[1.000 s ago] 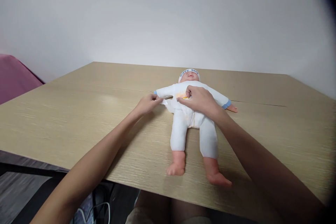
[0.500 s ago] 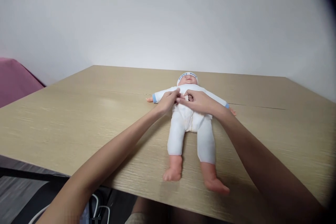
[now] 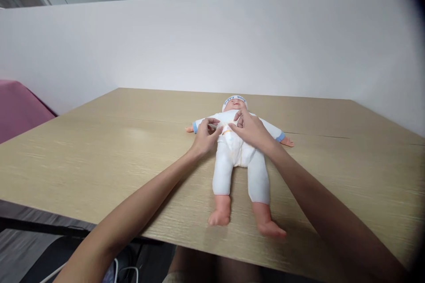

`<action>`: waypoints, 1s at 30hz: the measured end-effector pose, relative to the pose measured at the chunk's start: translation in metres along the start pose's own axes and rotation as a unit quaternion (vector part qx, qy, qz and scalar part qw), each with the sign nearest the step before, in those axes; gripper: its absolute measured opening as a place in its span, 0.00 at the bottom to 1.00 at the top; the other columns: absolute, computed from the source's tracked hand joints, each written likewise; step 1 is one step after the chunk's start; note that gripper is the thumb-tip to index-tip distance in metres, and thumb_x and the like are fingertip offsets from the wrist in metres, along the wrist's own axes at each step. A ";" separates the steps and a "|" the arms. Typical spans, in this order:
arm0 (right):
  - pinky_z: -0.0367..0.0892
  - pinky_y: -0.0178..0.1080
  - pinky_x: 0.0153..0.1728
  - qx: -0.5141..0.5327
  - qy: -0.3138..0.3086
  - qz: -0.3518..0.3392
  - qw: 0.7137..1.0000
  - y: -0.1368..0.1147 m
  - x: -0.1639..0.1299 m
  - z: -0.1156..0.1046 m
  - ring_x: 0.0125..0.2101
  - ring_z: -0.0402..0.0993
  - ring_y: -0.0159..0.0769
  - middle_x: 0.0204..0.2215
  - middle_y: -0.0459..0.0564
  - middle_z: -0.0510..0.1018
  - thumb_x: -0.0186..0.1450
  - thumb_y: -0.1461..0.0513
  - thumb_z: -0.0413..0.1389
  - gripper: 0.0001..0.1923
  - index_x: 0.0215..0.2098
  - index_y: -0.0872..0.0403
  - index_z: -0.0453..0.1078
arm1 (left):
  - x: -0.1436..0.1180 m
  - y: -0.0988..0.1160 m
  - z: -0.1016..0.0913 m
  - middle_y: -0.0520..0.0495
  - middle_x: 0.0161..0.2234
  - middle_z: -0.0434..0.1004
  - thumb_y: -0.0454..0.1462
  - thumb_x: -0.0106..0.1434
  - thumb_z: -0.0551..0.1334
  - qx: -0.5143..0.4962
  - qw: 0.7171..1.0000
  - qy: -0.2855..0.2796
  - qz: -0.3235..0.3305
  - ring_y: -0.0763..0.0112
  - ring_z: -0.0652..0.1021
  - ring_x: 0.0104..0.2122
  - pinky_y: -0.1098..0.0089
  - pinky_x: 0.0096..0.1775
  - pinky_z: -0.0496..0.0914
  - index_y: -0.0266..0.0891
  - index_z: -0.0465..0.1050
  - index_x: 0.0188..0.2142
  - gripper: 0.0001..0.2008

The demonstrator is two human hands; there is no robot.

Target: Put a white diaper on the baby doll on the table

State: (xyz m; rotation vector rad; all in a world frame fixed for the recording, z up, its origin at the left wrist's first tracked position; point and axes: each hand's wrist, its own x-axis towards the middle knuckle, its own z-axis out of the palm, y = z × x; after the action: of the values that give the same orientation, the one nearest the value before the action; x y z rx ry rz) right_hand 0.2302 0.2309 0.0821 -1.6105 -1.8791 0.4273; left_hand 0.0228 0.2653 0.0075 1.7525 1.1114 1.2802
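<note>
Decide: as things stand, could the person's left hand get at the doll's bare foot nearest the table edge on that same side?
Probably yes. The left hand rests at the baby doll's chest, and the wooden table between it and that bare foot holds nothing.

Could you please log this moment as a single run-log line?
left hand: on doll's chest, pinching cloth | right hand: on chest | doll: on its back on table

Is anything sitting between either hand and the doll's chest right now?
Nothing visible does. The left hand and right hand both rest directly on the chest of the doll, which lies on its back on the table.
</note>
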 end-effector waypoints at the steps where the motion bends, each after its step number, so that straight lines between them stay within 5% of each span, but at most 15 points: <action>1: 0.60 0.37 0.42 -0.001 0.026 -0.016 1.000 0.000 -0.002 0.001 0.37 0.73 0.36 0.35 0.45 0.78 0.74 0.60 0.63 0.14 0.56 0.53 0.69 | -0.004 0.006 -0.002 0.39 0.58 0.79 0.43 0.76 0.67 0.022 1.000 0.015 0.014 0.62 0.76 0.49 0.63 0.49 0.71 0.39 0.75 0.58 0.16; 5: 0.68 0.41 0.48 0.021 0.147 -0.101 0.984 0.014 -0.025 0.000 0.41 0.76 0.39 0.43 0.50 0.81 0.72 0.59 0.65 0.13 0.53 0.53 0.73 | -0.034 0.033 -0.014 0.42 0.54 0.82 0.45 0.83 0.60 0.089 0.987 0.014 0.131 0.60 0.76 0.49 0.59 0.53 0.71 0.42 0.78 0.57 0.13; 9: 0.76 0.48 0.59 0.059 0.173 -0.137 0.974 0.057 -0.061 0.000 0.54 0.80 0.45 0.57 0.56 0.81 0.77 0.49 0.62 0.19 0.57 0.52 0.76 | -0.067 0.049 -0.026 0.44 0.47 0.85 0.42 0.85 0.58 0.128 0.956 -0.104 0.244 0.60 0.77 0.47 0.57 0.54 0.69 0.42 0.80 0.50 0.12; 12: 0.71 0.57 0.72 0.061 0.156 -0.146 0.975 0.091 -0.081 0.005 0.66 0.78 0.49 0.65 0.57 0.80 0.79 0.46 0.60 0.25 0.66 0.50 0.75 | -0.079 0.050 -0.030 0.44 0.45 0.86 0.40 0.84 0.58 0.183 0.923 -0.188 0.283 0.59 0.77 0.44 0.56 0.50 0.68 0.40 0.80 0.48 0.12; 17: 0.58 0.61 0.84 0.089 0.087 -0.172 0.977 0.108 -0.087 0.014 0.80 0.64 0.48 0.78 0.56 0.69 0.84 0.47 0.53 0.30 0.78 0.48 0.67 | -0.078 0.049 -0.031 0.43 0.50 0.88 0.42 0.86 0.56 0.238 0.882 -0.261 0.311 0.60 0.81 0.46 0.56 0.50 0.67 0.40 0.81 0.50 0.15; 22: 0.55 0.61 0.86 0.105 0.048 -0.200 0.973 0.100 -0.079 0.012 0.83 0.59 0.46 0.82 0.55 0.63 0.86 0.49 0.48 0.30 0.81 0.47 0.64 | -0.071 0.052 -0.032 0.44 0.49 0.86 0.43 0.87 0.56 0.230 0.885 -0.294 0.280 0.61 0.82 0.47 0.58 0.50 0.68 0.40 0.79 0.49 0.15; 27: 0.56 0.60 0.86 0.118 0.046 -0.210 0.970 0.101 -0.076 0.008 0.82 0.61 0.44 0.80 0.54 0.66 0.86 0.51 0.48 0.29 0.80 0.48 0.65 | -0.065 0.061 -0.019 0.45 0.41 0.81 0.45 0.87 0.54 0.252 0.896 -0.283 0.230 0.61 0.79 0.42 0.59 0.47 0.69 0.40 0.77 0.42 0.19; 30: 0.58 0.59 0.85 0.090 0.061 -0.247 0.963 0.085 -0.086 0.005 0.82 0.60 0.44 0.79 0.53 0.68 0.85 0.55 0.51 0.28 0.80 0.48 0.65 | -0.068 0.065 -0.010 0.46 0.36 0.79 0.45 0.87 0.53 0.299 0.886 -0.243 0.260 0.61 0.77 0.38 0.58 0.45 0.67 0.41 0.75 0.38 0.21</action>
State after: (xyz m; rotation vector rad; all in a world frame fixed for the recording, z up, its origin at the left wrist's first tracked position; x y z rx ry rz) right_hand 0.2976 0.1656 0.0057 -0.9777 -1.9963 0.2632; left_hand 0.0184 0.1778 0.0427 2.7862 0.7997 0.7005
